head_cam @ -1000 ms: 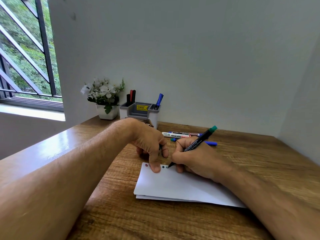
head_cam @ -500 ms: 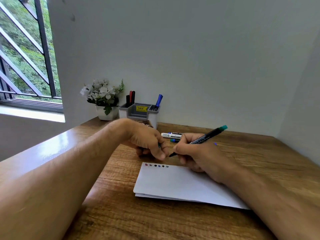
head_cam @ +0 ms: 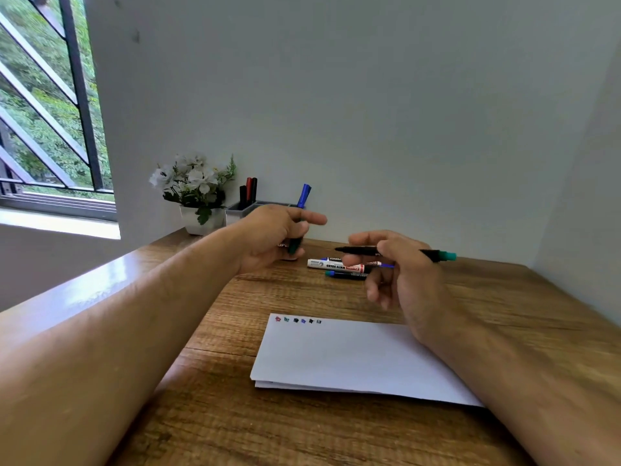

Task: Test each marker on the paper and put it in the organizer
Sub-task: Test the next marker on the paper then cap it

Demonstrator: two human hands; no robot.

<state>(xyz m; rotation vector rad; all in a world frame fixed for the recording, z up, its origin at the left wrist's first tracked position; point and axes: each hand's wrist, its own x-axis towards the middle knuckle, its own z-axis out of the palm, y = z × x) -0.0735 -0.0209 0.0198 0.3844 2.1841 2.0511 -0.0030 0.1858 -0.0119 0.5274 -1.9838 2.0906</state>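
Right hand [head_cam: 400, 274] pinching green-ended marker [head_cam: 396, 252], uncapped, above paper [head_cam: 353, 358]; left hand [head_cam: 275, 237] curled round what looks like its cap [head_cam: 295, 245]. Six test marks [head_cam: 298, 320] made — some markers in organizer [head_cam: 240, 210], loose markers [head_cam: 346, 265] left on tabletop [head_cam: 504, 297].
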